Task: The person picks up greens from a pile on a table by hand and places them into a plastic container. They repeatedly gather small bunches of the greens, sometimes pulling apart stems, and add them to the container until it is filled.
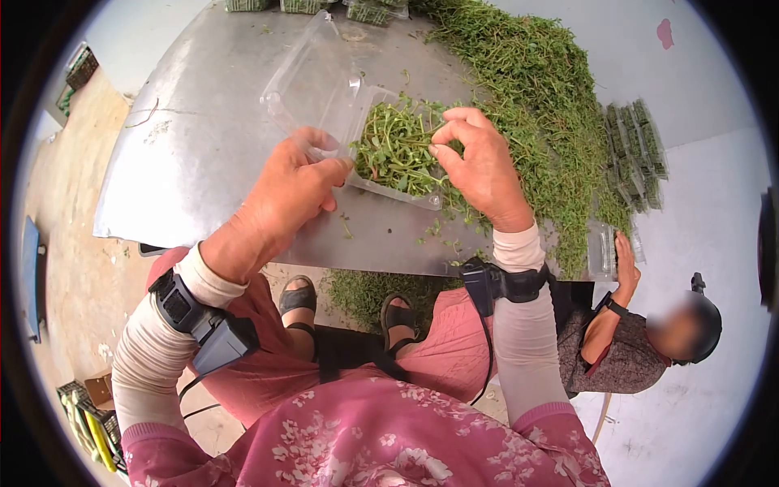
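Note:
An open clear plastic clamshell box (395,193) lies on the metal table, its tray filled with leafy green sprigs (398,146) and its lid (304,77) folded back to the upper left. My left hand (296,178) is closed at the tray's left edge, thumb and fingers pinching the rim there. Over the tray's right side, my right hand (480,162) is curled, its thumb and forefinger pinched at the greens. Exactly which stems sit between those fingertips is hard to see.
A large heap of loose greens (535,89) spreads along the table's right side. Filled boxes (634,154) are stacked beyond it, with more at the far edge (369,11). A co-worker's hand (626,264) touches another clear box (602,252). More greens (353,296) lie under the table (187,162).

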`<state>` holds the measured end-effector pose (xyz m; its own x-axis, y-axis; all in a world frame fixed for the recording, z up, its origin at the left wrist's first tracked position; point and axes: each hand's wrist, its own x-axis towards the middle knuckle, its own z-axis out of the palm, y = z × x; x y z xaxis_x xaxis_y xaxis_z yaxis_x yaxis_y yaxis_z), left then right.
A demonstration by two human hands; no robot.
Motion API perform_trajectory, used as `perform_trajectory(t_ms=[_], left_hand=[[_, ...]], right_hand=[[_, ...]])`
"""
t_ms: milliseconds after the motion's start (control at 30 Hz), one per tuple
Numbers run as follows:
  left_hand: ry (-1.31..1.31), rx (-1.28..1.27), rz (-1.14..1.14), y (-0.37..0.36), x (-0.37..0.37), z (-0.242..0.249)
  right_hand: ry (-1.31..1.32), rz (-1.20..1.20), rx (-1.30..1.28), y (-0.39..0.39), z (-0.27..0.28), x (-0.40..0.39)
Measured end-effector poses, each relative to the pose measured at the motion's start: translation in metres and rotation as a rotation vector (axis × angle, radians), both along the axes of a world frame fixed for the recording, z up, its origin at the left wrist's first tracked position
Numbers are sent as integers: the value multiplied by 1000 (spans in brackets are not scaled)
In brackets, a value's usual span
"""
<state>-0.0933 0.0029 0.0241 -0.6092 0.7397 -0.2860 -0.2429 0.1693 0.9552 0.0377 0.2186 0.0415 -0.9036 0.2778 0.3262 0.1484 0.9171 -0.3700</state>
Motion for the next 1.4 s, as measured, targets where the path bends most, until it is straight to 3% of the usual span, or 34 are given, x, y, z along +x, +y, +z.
perform_trajectory(t_ms=[100,200,700,800,900,1000,1100,1200,1333,1400], left_hand=[[10,4,8,-1,-1,-1],[43,-5,26,0,8,8],[246,112,223,4,9,9],[287,104,284,5,8,17],[321,109,332,5,8,22],[375,143,393,7,6,24],[462,109,413,5,5,29],[887,109,466,3,5,24],[1522,163,521,4,7,27],[1584,195,426,6,14,30]], right_hand=[[47,44,89,-5,1,-2],[181,48,61,-4,10,3],[292,-46,-83,-6,22,7],[182,56,-49,-4,22,10],[264,-35,-69,0,32,13],[132,2,-118,5,38,21],[163,4,-89,12,33,21],[195,-86,-261,12,36,23],[183,-45,-274,5,35,22],[199,-38,-299,5,35,20]])
